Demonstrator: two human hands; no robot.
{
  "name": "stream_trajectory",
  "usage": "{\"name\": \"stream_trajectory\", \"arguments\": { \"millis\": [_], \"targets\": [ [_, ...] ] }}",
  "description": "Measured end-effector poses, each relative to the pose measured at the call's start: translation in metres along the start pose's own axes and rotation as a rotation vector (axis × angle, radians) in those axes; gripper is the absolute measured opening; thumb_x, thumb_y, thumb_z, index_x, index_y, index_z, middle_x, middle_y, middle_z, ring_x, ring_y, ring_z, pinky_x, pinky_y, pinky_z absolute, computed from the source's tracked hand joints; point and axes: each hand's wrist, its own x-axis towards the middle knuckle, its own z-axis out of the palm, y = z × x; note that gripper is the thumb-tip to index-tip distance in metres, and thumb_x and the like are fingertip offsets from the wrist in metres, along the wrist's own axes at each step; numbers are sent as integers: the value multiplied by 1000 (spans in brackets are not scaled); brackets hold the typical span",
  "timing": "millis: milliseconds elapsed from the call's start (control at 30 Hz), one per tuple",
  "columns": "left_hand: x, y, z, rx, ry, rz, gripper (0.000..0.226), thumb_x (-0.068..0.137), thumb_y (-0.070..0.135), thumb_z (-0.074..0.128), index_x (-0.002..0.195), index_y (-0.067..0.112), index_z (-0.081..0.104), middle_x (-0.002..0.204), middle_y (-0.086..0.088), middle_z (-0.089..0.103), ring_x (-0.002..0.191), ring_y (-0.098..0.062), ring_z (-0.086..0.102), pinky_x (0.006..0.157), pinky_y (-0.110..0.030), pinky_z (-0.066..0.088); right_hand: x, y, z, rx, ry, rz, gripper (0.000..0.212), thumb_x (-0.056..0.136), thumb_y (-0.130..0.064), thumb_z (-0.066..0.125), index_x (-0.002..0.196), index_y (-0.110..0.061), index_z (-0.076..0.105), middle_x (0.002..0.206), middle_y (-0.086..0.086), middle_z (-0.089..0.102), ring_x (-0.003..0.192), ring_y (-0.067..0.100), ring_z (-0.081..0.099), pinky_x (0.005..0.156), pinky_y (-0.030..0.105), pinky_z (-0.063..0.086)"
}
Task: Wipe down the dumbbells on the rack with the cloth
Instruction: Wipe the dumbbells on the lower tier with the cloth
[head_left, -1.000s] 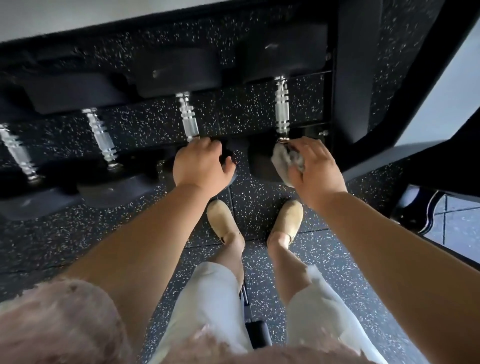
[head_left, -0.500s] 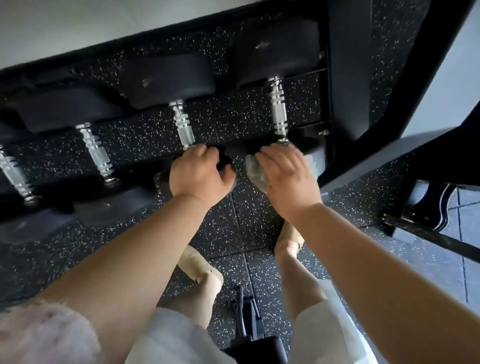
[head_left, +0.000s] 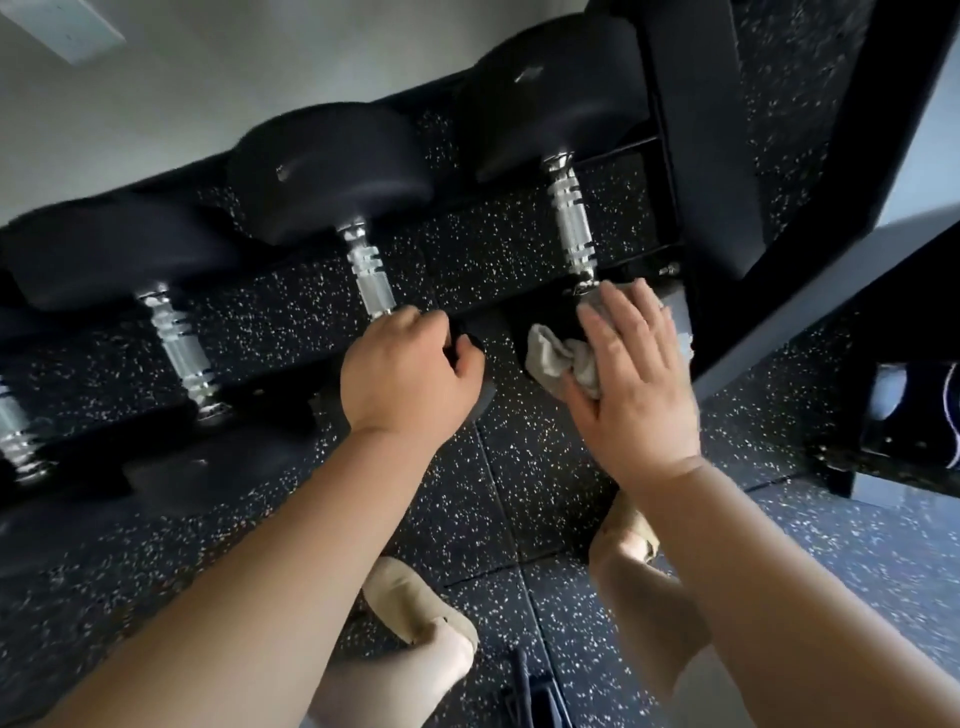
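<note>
Several black dumbbells with ribbed chrome handles lie side by side on a low black rack (head_left: 696, 156). My right hand (head_left: 636, 379) lies flat with straight fingers on a crumpled grey cloth (head_left: 563, 358), pressing it against the near head of the rightmost dumbbell (head_left: 571, 228). My left hand (head_left: 405, 371) curls over the near head of the second dumbbell (head_left: 371, 275), gripping it just below the chrome handle. Both near heads are mostly hidden under my hands.
Two more dumbbells (head_left: 179, 338) lie further left on the rack. Black speckled rubber flooring (head_left: 519, 499) runs under the rack and my feet in beige shoes (head_left: 410, 608). A thick black rack upright stands at the right, and a dark object (head_left: 914, 415) lies on the floor beyond it.
The view has tilted up and moved closer to the rack. My right hand has flattened out over the cloth on the rightmost dumbbell's near head. My left hand keeps its grip.
</note>
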Motion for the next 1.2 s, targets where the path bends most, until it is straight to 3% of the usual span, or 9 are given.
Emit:
{"name": "stream_trajectory", "arguments": {
  "millis": [200,367,533,633,700,767,867,1067,1200],
  "targets": [
    [-1,1,1,26,13,26,32,90,46,50,71,21,53,69,5,48,64,-22,42,53,-31,22,6,35,-9,344,265,699,14,102,-23,46,112,-21,57,93,-10,65,78,-5,60,78,36,50],
    [-3,-1,4,41,54,57,32,93,44,56,70,22,53,69,4,48,63,-24,44,49,-29,24,-1,17,5,169,182,153,42,102,-17,55,141,-3,55,149,6,53,147,25,40,119,46,36],
    [-7,-1,8,7,107,66,32,93,43,55,68,22,55,67,4,47,60,-24,43,48,-27,25,3,23,9,29,93,-113,48,104,-41,53,141,-11,62,151,7,54,151,30,36,125,55,23],
    [-8,-1,9,44,118,27,33,91,45,51,67,22,54,66,4,47,58,-24,43,49,-27,24,12,38,-1,256,133,162,39,103,-29,56,139,-17,60,138,-7,62,139,14,50,118,32,34],
    [-9,3,10,91,110,-15,35,90,47,48,67,22,56,65,3,48,59,-25,44,50,-29,26,18,42,-12,422,173,494,23,105,-33,49,123,-28,63,106,-17,69,106,7,65,84,11,45],
    [-8,8,9,122,94,-72,34,90,48,51,69,22,57,67,4,50,62,-25,46,52,-30,29,21,47,-15,533,166,759,20,106,-38,43,105,-27,60,85,-10,65,90,15,65,65,20,42],
    [-4,13,5,108,15,-157,35,92,53,55,72,25,58,71,7,54,67,-22,53,55,-31,35,22,35,-14,552,209,787,24,105,-40,41,112,-25,59,95,-6,66,95,23,65,76,31,43],
    [-5,18,-3,68,3,-192,35,93,57,56,75,27,62,71,9,56,67,-18,55,58,-31,40,-2,9,18,28,112,-25,43,103,-29,55,143,-14,59,155,3,50,154,27,29,126,50,22],
    [-5,19,-4,66,5,-207,34,93,55,57,74,28,63,69,10,57,64,-15,54,57,-30,40,7,29,3,255,130,256,46,106,-35,50,147,-15,54,151,-1,53,149,18,36,126,30,20]
  ]
}}
